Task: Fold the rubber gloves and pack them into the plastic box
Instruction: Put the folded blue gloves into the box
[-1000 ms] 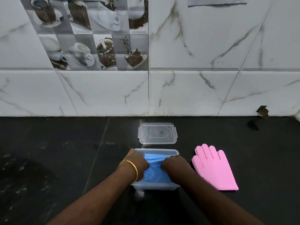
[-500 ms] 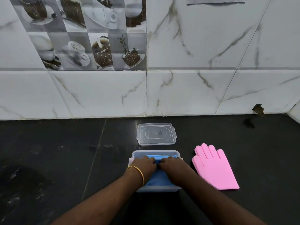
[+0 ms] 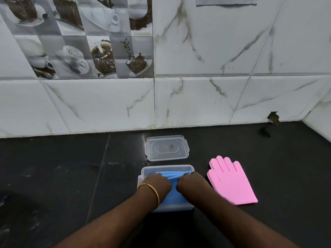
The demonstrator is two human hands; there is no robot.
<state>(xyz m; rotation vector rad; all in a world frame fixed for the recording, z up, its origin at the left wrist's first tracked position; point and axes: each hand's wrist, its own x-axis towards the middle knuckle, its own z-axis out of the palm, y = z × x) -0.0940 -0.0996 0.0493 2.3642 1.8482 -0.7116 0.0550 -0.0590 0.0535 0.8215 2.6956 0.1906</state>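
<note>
A clear plastic box (image 3: pixel 186 168) sits on the black stone surface (image 3: pixel 62 176), and everything else is placed from it. Inside the box lies a folded blue rubber glove (image 3: pixel 172 177), its bunched folds showing toward the far wall of the box. The left hand (image 3: pixel 157 185), with a gold bangle (image 3: pixel 154 191) at the wrist, presses palm-down on the glove's left part; the right hand (image 3: pixel 192 183) presses on its right part. Both sets of fingers are curled down onto the glove, pushing rather than pinching as far as can be seen. Beyond the box, toward the marble-tiled wall (image 3: pixel 206 101), rests the clear lid (image 3: pixel 167 148). Just right of the box a pink rubber glove (image 3: pixel 231 181) lies flat.
</note>
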